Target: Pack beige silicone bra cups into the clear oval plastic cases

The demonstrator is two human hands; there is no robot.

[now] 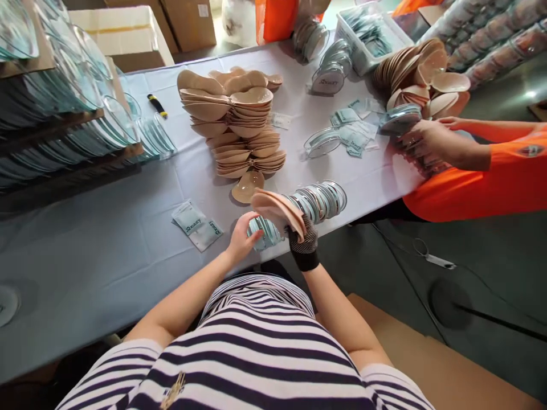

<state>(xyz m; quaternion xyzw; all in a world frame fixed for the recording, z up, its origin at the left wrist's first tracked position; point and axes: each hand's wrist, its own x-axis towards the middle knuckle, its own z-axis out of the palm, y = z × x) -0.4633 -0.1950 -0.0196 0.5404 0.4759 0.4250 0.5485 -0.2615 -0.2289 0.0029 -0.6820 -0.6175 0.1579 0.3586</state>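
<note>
My left hand (244,236) is bare, its thumb and fingers curled round the left end of a short row of clear plastic cases (269,234) at the table's near edge. My right hand (304,242), in a dark dotted glove, grips beige adhesive bra cups (277,206) above those cases. The cups hide part of the row and some of my right fingers. Just beyond, a single beige cup (248,188) lies at the foot of a tall pile of nested bra cups (231,108). More clear cases (322,199) stand on edge to the right of my glove.
Printed sachets (196,225) lie left of my hand. A rack of clear lids (85,114) and a yellow-black cutter (157,106) are farther left. At right, a co-worker in orange (478,182) handles cases beside more cups (427,74). A white bin (371,34) stands behind.
</note>
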